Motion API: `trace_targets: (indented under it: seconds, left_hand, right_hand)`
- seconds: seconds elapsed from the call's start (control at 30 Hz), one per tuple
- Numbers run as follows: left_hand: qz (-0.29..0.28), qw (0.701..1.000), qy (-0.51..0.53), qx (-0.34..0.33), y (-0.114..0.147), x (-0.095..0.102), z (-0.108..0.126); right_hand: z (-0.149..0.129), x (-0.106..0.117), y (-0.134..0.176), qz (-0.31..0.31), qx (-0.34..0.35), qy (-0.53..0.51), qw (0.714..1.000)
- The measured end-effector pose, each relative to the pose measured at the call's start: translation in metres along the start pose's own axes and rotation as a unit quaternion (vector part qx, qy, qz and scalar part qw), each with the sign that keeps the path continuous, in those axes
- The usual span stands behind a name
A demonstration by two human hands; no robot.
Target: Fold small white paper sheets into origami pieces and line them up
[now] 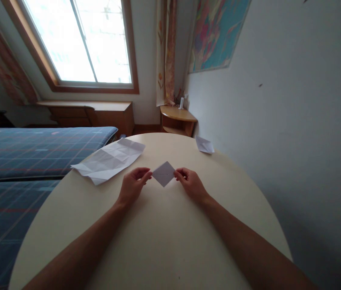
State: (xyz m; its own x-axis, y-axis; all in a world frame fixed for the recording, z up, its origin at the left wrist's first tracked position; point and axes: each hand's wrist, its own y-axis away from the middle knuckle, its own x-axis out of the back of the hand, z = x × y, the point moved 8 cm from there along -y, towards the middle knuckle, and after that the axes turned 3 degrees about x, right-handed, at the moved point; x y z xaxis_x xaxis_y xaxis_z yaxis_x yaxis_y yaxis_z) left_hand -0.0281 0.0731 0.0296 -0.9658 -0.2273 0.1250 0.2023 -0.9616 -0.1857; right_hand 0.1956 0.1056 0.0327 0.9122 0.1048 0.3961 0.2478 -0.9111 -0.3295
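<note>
A small folded paper (163, 175), white and diamond-shaped, is held between my two hands above the middle of the round table. My left hand (134, 184) pinches its left corner between thumb and fingers. At the opposite corner, my right hand (191, 182) pinches it the same way. A larger creased sheet of paper (110, 161) lies unfolded on the table beyond my left hand. Near the far right edge sits another folded paper piece (204, 145), apart from both hands.
The cream round table (164, 241) stands close to the white wall (294, 121) on the right. A blue plaid mattress (37, 153) borders it on the left. Behind are a wooden corner shelf (179, 114), a low desk (110, 106) and a window (80, 40).
</note>
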Motion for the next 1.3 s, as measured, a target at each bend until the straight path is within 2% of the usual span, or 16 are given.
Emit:
trace_targets:
  seconds: [0.1,0.3,0.67,0.77,0.93,1.3]
  left_hand:
    - [-0.023,0.999,-0.029,-0.026,0.003,-0.006,0.005]
    - [-0.085,0.995,-0.035,-0.027,0.008,-0.019,0.007]
    - [-0.173,0.981,-0.088,-0.010,0.017,-0.039,0.007]
    - [-0.157,0.983,-0.095,-0.019,0.018,-0.040,0.009]
    - [-0.085,0.994,-0.050,-0.043,0.017,-0.029,0.016]
    - [-0.004,0.999,0.035,-0.040,0.014,-0.013,0.020]
  right_hand:
    - [-0.003,-0.005,0.001,-0.017,0.006,0.000,1.000]
    - [-0.015,-0.015,0.009,-0.044,0.016,-0.011,0.999]
    - [-0.033,-0.009,0.012,-0.010,0.071,-0.049,0.996]
    - [-0.039,-0.006,0.013,0.008,0.083,-0.041,0.996]
    - [-0.037,-0.003,0.012,0.031,0.074,-0.039,0.996]
    - [-0.024,-0.021,0.012,-0.050,0.051,-0.099,0.993]
